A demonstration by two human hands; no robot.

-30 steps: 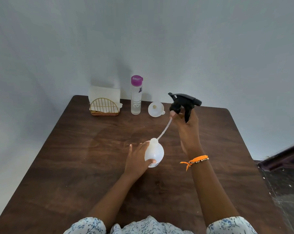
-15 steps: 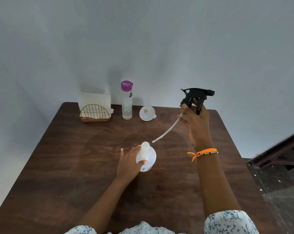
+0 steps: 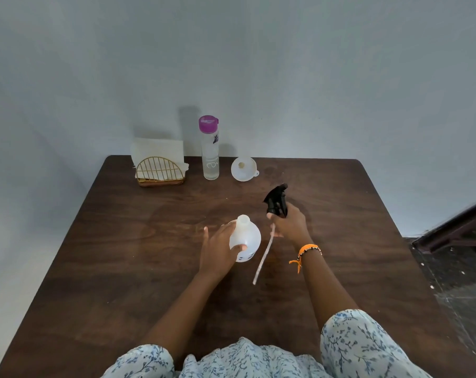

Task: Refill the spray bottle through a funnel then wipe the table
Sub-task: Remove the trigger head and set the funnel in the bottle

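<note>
White plastic bottle uncapped, sprayer head out and on its way to the table!

Far left at the back, a gold wire napkin holder (image 3: 160, 170) with paper napkins; next, the purple-capped water bottle (image 3: 210, 148); then the white funnel (image 3: 243, 169), lying untouched near the wall. Centre table (image 3: 122, 255), the left hand (image 3: 217, 249) wraps its fingers round the spray bottle (image 3: 245, 240), neck open, standing upright. Just right, the right hand (image 3: 287, 226) grips the black sprayer head (image 3: 277, 200), dip tube (image 3: 262, 260) trailing toward the camera. Step in hand: opening up, 1 of roughly 3. Next, I'd say, park the sprayer, fetch the funnel, seat it in that neck and keep the bottle steady.
</note>
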